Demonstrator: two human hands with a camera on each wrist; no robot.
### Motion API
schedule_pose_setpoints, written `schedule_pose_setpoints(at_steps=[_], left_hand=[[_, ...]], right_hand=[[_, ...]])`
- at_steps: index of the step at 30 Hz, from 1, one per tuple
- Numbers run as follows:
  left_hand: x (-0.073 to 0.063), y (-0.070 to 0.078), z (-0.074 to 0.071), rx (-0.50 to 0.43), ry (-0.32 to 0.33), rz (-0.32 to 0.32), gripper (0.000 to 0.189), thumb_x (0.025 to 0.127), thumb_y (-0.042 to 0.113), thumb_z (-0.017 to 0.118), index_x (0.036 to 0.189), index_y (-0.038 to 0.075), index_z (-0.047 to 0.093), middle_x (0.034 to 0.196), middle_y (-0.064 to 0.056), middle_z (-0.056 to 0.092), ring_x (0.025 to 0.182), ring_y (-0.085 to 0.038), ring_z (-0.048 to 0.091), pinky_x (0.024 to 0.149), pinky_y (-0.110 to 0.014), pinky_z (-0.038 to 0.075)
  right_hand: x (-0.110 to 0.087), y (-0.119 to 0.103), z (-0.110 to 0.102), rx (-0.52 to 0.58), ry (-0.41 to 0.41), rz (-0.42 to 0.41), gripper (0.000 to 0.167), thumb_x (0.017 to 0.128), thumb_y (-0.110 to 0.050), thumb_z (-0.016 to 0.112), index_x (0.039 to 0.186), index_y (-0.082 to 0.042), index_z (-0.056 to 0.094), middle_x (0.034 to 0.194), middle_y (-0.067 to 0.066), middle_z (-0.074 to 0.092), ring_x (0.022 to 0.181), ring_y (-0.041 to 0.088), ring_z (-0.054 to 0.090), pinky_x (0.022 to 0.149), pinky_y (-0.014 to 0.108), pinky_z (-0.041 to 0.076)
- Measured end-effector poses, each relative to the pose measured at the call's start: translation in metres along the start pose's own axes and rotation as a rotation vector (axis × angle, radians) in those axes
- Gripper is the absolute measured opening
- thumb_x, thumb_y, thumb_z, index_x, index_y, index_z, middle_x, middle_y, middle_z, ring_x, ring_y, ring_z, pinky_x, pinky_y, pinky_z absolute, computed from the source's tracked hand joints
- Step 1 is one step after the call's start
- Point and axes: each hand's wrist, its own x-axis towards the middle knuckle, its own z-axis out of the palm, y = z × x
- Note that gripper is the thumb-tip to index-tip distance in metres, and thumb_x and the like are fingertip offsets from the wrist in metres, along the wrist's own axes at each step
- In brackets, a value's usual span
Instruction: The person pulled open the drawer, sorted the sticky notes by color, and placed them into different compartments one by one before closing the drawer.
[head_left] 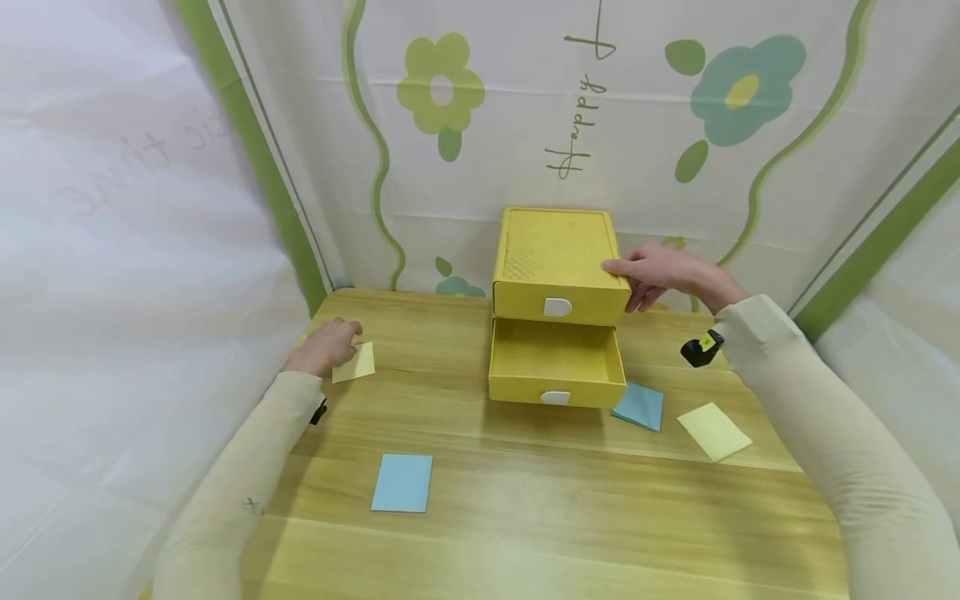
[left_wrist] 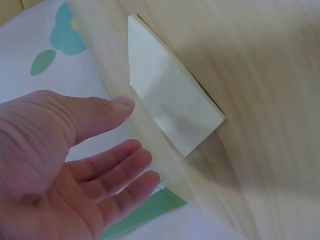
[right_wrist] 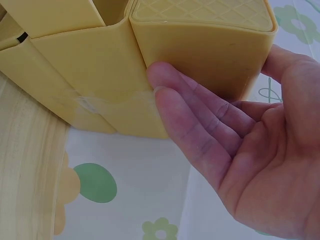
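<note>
My left hand point(head_left: 322, 346) is at the left side of the table, beside a pale yellow sticky note pad point(head_left: 362, 362). In the left wrist view its fingers are loosely bent and hold nothing, and the thumb tip is close to the pad's edge. A yellow two-drawer cabinet point(head_left: 558, 242) stands at the back. Its lower drawer point(head_left: 555, 354) is pulled out with a bare floor; the upper drawer point(head_left: 525, 302) is closed. My right hand point(head_left: 663, 271) touches the cabinet's right side, thumb on the top edge and nearly straight fingers point(right_wrist: 195, 130) along the side wall.
A blue note pad point(head_left: 402, 483) lies at the front left of the wooden table point(head_left: 540, 517). Right of the drawer are another blue pad point(head_left: 641, 407), partly under the drawer's corner in this view, and a pale yellow pad point(head_left: 715, 432). A flower-print curtain point(head_left: 480, 183) hangs behind.
</note>
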Motion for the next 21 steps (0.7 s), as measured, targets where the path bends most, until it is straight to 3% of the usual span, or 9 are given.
schedule_pose_setpoints(at_steps=[8,14,21], left_hand=[[0.0018,-0.0006,0.0023,0.006,-0.086,-0.046,0.048,0.090,0.005,0.052,0.137,-0.005,0.050,0.138,-0.031,0.049,0.128,-0.049,0.045,0.106,-0.062,0.039],[0.0030,-0.0001,0.0069,-0.022,-0.099,-0.035,0.045,0.091,-0.001,0.049,0.135,-0.006,0.051,0.138,-0.031,0.050,0.127,-0.049,0.048,0.102,-0.061,0.043],[0.0062,-0.0009,0.0075,0.025,-0.090,0.000,0.039,0.090,-0.003,0.049,0.128,-0.008,0.056,0.130,-0.031,0.057,0.118,-0.047,0.055,0.096,-0.056,0.049]], right_hand=[[-0.0015,-0.0005,0.0007,0.000,-0.004,-0.004,0.059,0.098,-0.055,0.048,0.074,-0.001,0.050,0.071,0.019,0.068,0.073,0.025,0.074,0.069,0.039,0.061],[-0.0013,0.0001,0.0007,-0.009,-0.001,-0.008,0.060,0.098,-0.055,0.048,0.074,0.000,0.050,0.072,0.020,0.068,0.073,0.025,0.074,0.069,0.039,0.061],[0.0007,0.0010,0.0001,-0.011,0.012,0.008,0.059,0.099,-0.054,0.047,0.076,0.000,0.050,0.076,0.021,0.070,0.073,0.026,0.074,0.069,0.039,0.061]])
